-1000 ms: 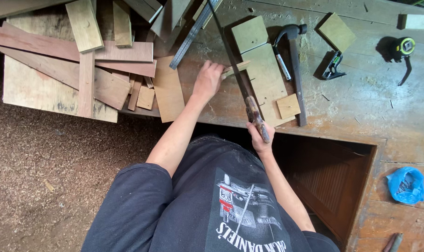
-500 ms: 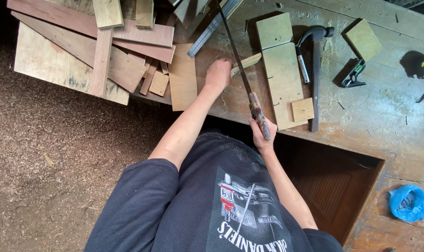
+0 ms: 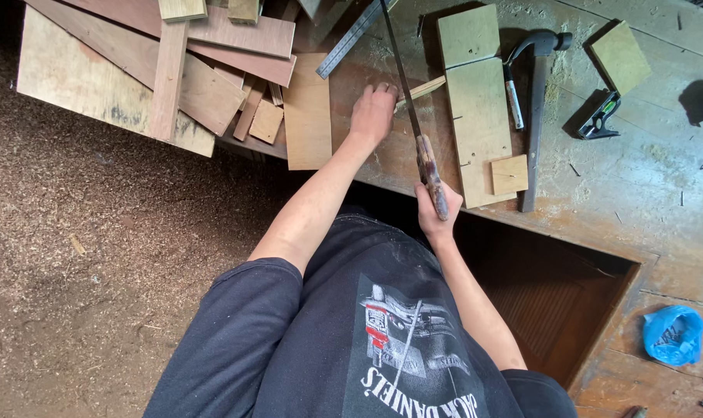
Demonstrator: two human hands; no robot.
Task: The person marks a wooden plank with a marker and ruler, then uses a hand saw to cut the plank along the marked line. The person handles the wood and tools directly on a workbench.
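Gripping the long thin-bladed handsaw [image 3: 413, 116] by its wooden handle, our right hand [image 3: 437, 209] is closed tight. Our left hand [image 3: 373, 114], fingers curled, pins the narrow pale wooden strip [image 3: 423, 89] at nine o'clock of the blade. We judge the cut unfinished; the strip looks whole.

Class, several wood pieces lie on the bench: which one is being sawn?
The thin strip that the left hand pins down; the saw crosses it, while the wide boards lie untouched.
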